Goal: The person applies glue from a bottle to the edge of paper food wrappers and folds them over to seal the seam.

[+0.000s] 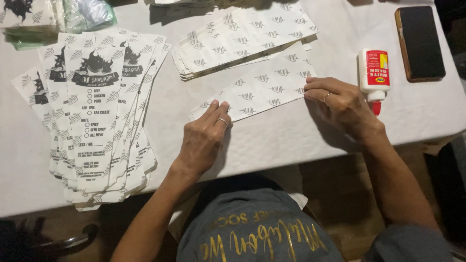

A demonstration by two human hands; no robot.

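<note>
A long white paper sleeve (262, 90) with small grey leaf marks lies slanted on the white table (291, 136). My left hand (204, 138) rests flat on its near left end, fingers pressing the paper, a ring on one finger. My right hand (340, 104) presses the sleeve's right end with its fingertips, also wearing a ring. Neither hand grips anything; both lie palm-down on the paper.
A fanned stack of printed paper sleeves (97, 116) lies at the left. Another pile of leaf-patterned sleeves (242, 36) sits behind. A white glue bottle with red cap (373, 77) lies at the right, beside a dark phone (420, 41). Plastic bags (87, 14) sit far left.
</note>
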